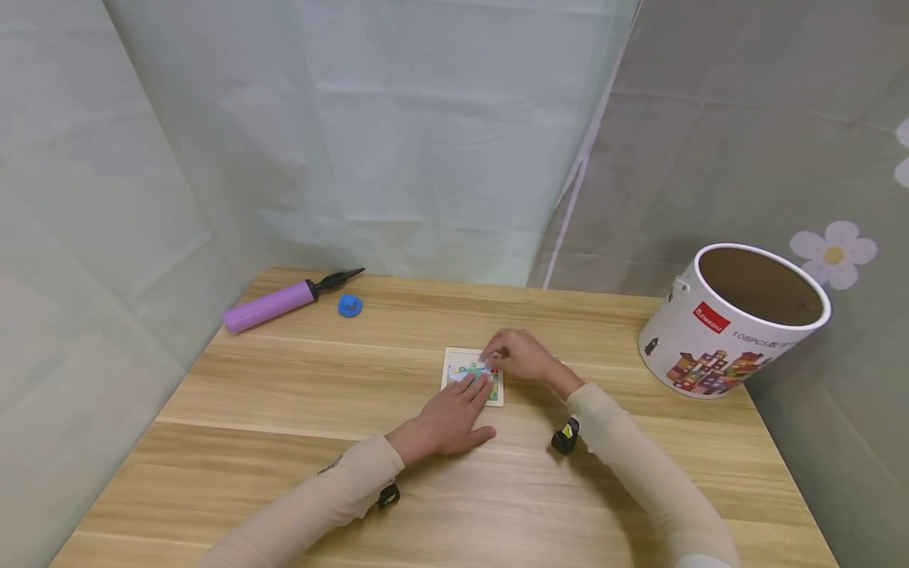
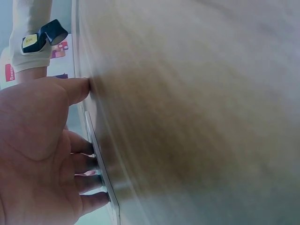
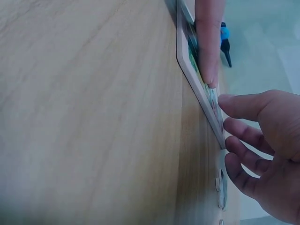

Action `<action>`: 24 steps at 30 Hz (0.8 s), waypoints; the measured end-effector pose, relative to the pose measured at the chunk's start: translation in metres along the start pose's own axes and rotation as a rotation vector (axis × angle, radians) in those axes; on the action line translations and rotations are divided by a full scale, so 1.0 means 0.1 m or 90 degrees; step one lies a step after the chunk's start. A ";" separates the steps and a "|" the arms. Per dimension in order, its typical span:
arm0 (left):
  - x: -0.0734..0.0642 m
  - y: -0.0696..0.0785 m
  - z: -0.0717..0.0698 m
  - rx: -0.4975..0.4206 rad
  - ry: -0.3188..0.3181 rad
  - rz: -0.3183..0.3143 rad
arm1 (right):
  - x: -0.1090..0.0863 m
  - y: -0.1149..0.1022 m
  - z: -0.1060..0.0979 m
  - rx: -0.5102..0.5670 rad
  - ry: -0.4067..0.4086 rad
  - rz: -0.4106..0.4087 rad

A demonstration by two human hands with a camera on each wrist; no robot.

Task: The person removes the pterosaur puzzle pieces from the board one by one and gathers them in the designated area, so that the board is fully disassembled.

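A small square puzzle board (image 1: 497, 400) with a pale frame and a colourful picture lies on the table. My left hand (image 1: 450, 414) rests over its near part, straight fingers touching the picture and thumb spread on the wood. At the board's far right corner, my right hand (image 1: 521, 355) has bent fingers and pinches what looks like a small puzzle piece, mostly hidden by the fingertips. In the right wrist view, the thumb (image 3: 241, 105) is close to the board's surface, next to a left fingertip. Thin loose pieces (image 3: 222, 190) lie on the table beside the board.
A large white toy-block bucket (image 1: 710, 339) stands at the table's right end. Toward the back left lie a purple hand pump (image 1: 273, 306) with a black nozzle and a small blue toy (image 1: 349, 305). Hanging cloth (image 1: 454, 142) borders the table's back.
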State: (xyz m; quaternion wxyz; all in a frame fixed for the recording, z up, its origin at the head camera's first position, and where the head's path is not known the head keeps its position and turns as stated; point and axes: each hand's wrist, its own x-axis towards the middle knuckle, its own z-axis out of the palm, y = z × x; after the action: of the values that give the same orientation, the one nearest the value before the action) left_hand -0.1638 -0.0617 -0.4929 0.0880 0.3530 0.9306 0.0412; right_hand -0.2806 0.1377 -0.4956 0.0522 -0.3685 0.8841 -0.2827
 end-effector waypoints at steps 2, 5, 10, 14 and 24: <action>0.00 0.00 0.00 0.005 0.004 0.002 | 0.00 0.00 0.01 -0.001 -0.008 0.003; 0.01 -0.01 0.01 0.011 0.006 0.003 | 0.01 -0.01 0.02 -0.005 -0.018 0.002; 0.01 0.00 0.00 0.010 0.005 0.002 | 0.01 0.00 0.03 -0.011 -0.021 0.004; 0.00 0.01 -0.01 0.004 0.002 0.001 | 0.00 0.00 0.04 -0.016 -0.019 -0.001; 0.00 0.01 -0.02 -0.008 -0.005 -0.005 | 0.00 -0.04 0.04 -0.011 0.017 0.010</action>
State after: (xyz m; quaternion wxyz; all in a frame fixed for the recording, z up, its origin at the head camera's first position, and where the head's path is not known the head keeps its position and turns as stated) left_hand -0.1633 -0.0609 -0.4909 0.0937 0.3486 0.9315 0.0453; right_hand -0.2769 0.1344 -0.4967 0.0397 -0.3580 0.8901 -0.2792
